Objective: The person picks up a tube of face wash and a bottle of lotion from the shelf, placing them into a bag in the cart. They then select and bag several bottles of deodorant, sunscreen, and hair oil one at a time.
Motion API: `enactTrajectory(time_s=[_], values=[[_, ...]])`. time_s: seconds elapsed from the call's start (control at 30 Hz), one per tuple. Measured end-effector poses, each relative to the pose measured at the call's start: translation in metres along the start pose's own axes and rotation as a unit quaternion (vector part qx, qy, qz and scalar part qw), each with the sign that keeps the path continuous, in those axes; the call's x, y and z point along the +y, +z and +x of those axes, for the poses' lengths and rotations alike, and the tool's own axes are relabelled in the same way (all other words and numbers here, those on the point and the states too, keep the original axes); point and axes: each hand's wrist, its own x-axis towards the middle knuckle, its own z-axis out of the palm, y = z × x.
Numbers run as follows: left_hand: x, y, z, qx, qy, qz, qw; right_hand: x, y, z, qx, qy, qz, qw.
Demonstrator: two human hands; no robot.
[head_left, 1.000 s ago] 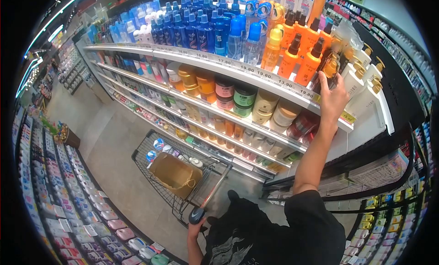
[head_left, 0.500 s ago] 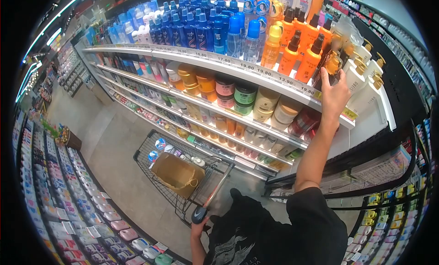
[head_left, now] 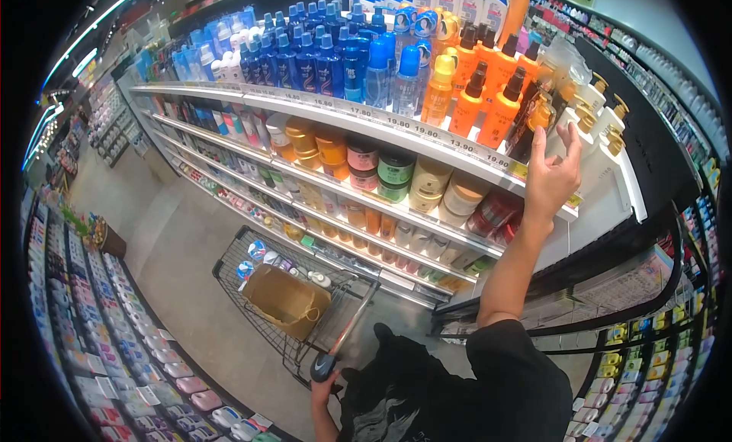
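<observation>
My right hand (head_left: 550, 176) is raised to the top shelf (head_left: 427, 135), fingers apart and holding nothing. Its fingertips are just below a dark amber bottle (head_left: 532, 123) and beside the white pump bottles (head_left: 602, 129). Orange bottles with black caps (head_left: 499, 110) stand to the left of the hand. My left hand (head_left: 322, 387) is low by my body, shut on a dark rounded handheld device (head_left: 325, 366), close to the handle of a shopping cart (head_left: 354, 316).
The wire cart (head_left: 229, 253) holds a brown paper bag (head_left: 284, 301) and a few small items. Blue bottles (head_left: 320, 61) fill the top shelf to the left, with round jars (head_left: 396, 167) one shelf down. A second stocked shelf row (head_left: 114, 320) lines the aisle's left side.
My right hand has come slightly down and off the amber bottle it was touching, and its fingers have spread. The left hand and the cart have barely moved.
</observation>
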Motion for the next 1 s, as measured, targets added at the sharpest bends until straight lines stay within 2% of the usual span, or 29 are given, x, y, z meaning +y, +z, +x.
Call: enactTrajectory(time_s=[0.1, 0.17, 0.5, 0.63, 0.7, 0.73, 0.77, 0.8, 0.83, 0.87, 0.9, 0.93, 0.97, 1.0], values=[[-0.004, -0.003, 0.002, -0.003, -0.018, -0.02, 1.0, 0.02, 0.003, -0.001, -0.041, -0.005, -0.057, 0.998], [-0.003, 0.0, -0.002, 0.0, -0.009, -0.024, 1.0, 0.038, 0.009, 0.002, -0.066, -0.07, -0.148, 0.984], [0.005, 0.003, -0.005, -0.012, -0.008, -0.046, 0.999, 0.029, 0.02, 0.005, -0.116, -0.027, -0.105, 0.987], [0.0, 0.002, -0.004, -0.004, -0.007, -0.067, 0.998, 0.027, 0.019, 0.002, -0.098, -0.044, -0.068, 0.992], [-0.004, 0.002, 0.004, -0.005, -0.004, -0.07, 0.998, 0.013, 0.009, -0.006, -0.003, -0.004, -0.005, 1.0], [-0.007, 0.001, 0.002, -0.005, -0.003, -0.075, 0.997, 0.015, 0.004, -0.007, 0.079, -0.101, 0.058, 0.99], [0.001, 0.001, -0.002, -0.016, 0.006, -0.078, 0.997, -0.009, -0.017, -0.01, 0.094, -0.145, 0.026, 0.985], [0.004, 0.001, -0.004, -0.03, 0.009, -0.092, 0.995, -0.005, -0.024, -0.017, 0.123, -0.111, 0.148, 0.975], [0.005, 0.001, -0.004, -0.03, 0.03, -0.114, 0.993, -0.003, -0.029, -0.023, 0.148, -0.146, 0.258, 0.943], [-0.009, -0.006, 0.001, -0.03, -0.034, -0.1, 0.994, -0.037, -0.034, -0.035, 0.172, -0.126, 0.291, 0.933], [-0.003, -0.007, -0.002, -0.038, -0.019, -0.101, 0.994, -0.034, -0.041, -0.045, 0.072, -0.112, 0.391, 0.911], [0.006, -0.006, -0.004, -0.039, -0.035, -0.088, 0.995, -0.032, -0.041, -0.071, -0.057, -0.057, 0.491, 0.868], [0.001, -0.009, -0.003, -0.05, -0.026, -0.077, 0.995, -0.039, -0.039, -0.097, -0.17, 0.024, 0.562, 0.809], [0.005, -0.012, -0.008, -0.031, -0.027, -0.084, 0.996, -0.046, -0.035, -0.13, -0.295, 0.073, 0.615, 0.727]])
